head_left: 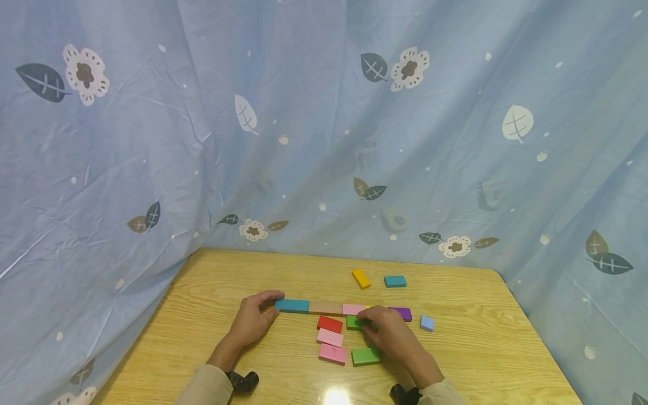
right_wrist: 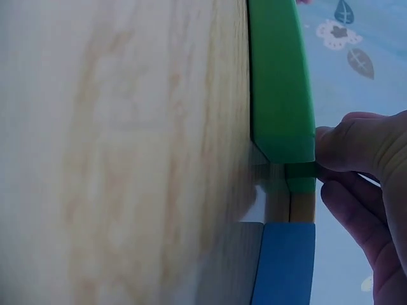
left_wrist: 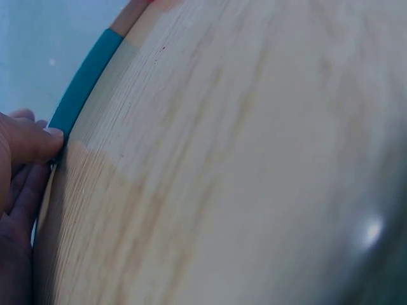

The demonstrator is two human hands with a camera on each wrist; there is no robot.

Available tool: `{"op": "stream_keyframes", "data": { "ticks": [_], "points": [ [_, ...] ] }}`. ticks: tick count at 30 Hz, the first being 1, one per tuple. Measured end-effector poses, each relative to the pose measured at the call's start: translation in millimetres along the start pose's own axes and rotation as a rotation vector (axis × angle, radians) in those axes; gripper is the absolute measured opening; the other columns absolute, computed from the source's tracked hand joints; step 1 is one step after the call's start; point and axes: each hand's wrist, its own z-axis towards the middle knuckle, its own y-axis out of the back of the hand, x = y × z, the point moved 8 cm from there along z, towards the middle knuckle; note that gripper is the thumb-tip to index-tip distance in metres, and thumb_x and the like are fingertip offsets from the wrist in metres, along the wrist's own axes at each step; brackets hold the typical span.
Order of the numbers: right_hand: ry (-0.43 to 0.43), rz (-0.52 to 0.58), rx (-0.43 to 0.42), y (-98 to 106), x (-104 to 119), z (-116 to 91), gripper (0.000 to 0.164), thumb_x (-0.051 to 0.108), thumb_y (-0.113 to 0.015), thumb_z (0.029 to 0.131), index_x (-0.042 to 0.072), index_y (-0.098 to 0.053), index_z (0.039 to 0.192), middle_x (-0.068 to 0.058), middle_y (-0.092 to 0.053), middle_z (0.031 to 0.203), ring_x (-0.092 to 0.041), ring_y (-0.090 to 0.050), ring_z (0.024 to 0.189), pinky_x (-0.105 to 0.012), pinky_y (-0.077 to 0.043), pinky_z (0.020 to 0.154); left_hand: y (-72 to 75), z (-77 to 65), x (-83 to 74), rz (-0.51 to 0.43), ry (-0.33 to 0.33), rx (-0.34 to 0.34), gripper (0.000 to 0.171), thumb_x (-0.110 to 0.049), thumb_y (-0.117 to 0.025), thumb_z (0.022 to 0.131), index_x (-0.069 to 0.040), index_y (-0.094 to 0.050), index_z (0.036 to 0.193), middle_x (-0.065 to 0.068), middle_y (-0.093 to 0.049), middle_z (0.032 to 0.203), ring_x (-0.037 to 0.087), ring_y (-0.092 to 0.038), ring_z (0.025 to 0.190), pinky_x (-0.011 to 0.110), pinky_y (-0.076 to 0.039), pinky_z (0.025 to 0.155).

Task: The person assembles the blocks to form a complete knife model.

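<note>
A row of blocks runs across the wooden table: a blue block (head_left: 292, 306) at its left end, then a wood-coloured block (head_left: 325, 308), a pink block (head_left: 352, 310), a yellow one mostly hidden, and a purple block (head_left: 401, 314). My left hand (head_left: 255, 318) holds the blue block's left end, its thumb (left_wrist: 48, 143) on the near side and fingers behind. Just in front of the row, my right hand (head_left: 392, 333) pinches a green block (head_left: 352, 322), partly hidden by the fingers. In the right wrist view, thumb and fingers meet at this green block (right_wrist: 301, 177).
Nearer me lie a red block (head_left: 329, 324), a light pink block (head_left: 330, 337), a darker pink block (head_left: 332, 354) and a light green block (head_left: 365, 356). Behind the row are an orange block (head_left: 361, 279) and a teal block (head_left: 395, 281). A light blue block (head_left: 427, 323) sits right.
</note>
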Motion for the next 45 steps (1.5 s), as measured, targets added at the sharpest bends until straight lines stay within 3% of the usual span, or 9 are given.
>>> {"op": "stream_keyframes", "data": {
  "ticks": [20,23,27,32,36,40,45],
  "points": [
    [0.016,-0.011,-0.017,2.1,1.2,2.1,0.026,-0.002,-0.087,0.087,0.009,-0.082,0.109,0.000,-0.083,0.106,-0.019,-0.079,0.101,-0.038,-0.068,0.090,-0.7,0.7,0.3,-0.004,-0.002,-0.003,0.042,0.007,-0.078,0.096,-0.011,-0.078,0.134,0.004,-0.077,0.136,0.027,-0.073,0.130,0.045,-0.059,0.112],
    [0.007,0.044,-0.048,4.3,3.7,-0.1,0.025,0.000,-0.088,0.087,0.009,-0.083,0.110,-0.002,-0.083,0.107,-0.020,-0.079,0.101,-0.037,-0.068,0.089,-1.1,0.6,1.1,-0.002,0.002,-0.002,0.042,0.007,-0.078,0.096,-0.012,-0.078,0.134,0.003,-0.077,0.136,0.027,-0.073,0.130,0.045,-0.059,0.112],
    [-0.059,0.203,-0.110,5.3,11.3,-1.3,0.025,0.000,-0.089,0.088,0.007,-0.083,0.111,-0.004,-0.085,0.106,-0.020,-0.080,0.096,-0.037,-0.069,0.085,-0.1,0.7,0.3,0.000,0.004,-0.003,0.042,0.007,-0.078,0.096,-0.011,-0.078,0.133,0.004,-0.077,0.136,0.028,-0.073,0.130,0.046,-0.059,0.113],
    [-0.141,0.339,-0.154,-7.1,22.2,1.1,0.022,0.002,-0.088,0.090,0.007,-0.084,0.111,-0.003,-0.085,0.104,-0.018,-0.081,0.093,-0.034,-0.069,0.085,1.2,0.9,-0.3,0.005,0.011,-0.003,0.042,0.006,-0.078,0.096,-0.011,-0.078,0.134,0.003,-0.077,0.136,0.027,-0.073,0.131,0.047,-0.058,0.114],
    [-0.165,0.383,-0.125,-21.6,30.3,6.2,0.019,0.003,-0.085,0.094,0.008,-0.083,0.113,-0.001,-0.084,0.103,-0.014,-0.080,0.093,-0.032,-0.068,0.086,0.8,0.5,0.6,0.007,0.017,-0.004,0.042,0.006,-0.078,0.096,-0.012,-0.078,0.134,0.003,-0.077,0.136,0.027,-0.073,0.131,0.047,-0.057,0.114],
    [-0.191,0.343,-0.087,-34.2,35.9,10.0,0.018,0.003,-0.081,0.097,0.012,-0.083,0.112,0.003,-0.083,0.103,-0.007,-0.074,0.094,-0.030,-0.066,0.087,0.3,-0.2,1.4,0.002,0.020,-0.004,0.042,0.007,-0.078,0.096,-0.011,-0.078,0.134,0.004,-0.077,0.136,0.027,-0.073,0.131,0.047,-0.057,0.114],
    [-0.181,0.365,-0.076,-42.2,44.3,8.5,0.024,-0.004,-0.080,0.095,0.012,-0.083,0.112,0.003,-0.083,0.106,-0.007,-0.076,0.099,-0.030,-0.067,0.090,0.3,0.0,0.3,-0.007,0.014,-0.003,0.042,0.007,-0.077,0.096,-0.011,-0.078,0.133,0.005,-0.077,0.136,0.028,-0.073,0.131,0.046,-0.058,0.113]
  ]
}}
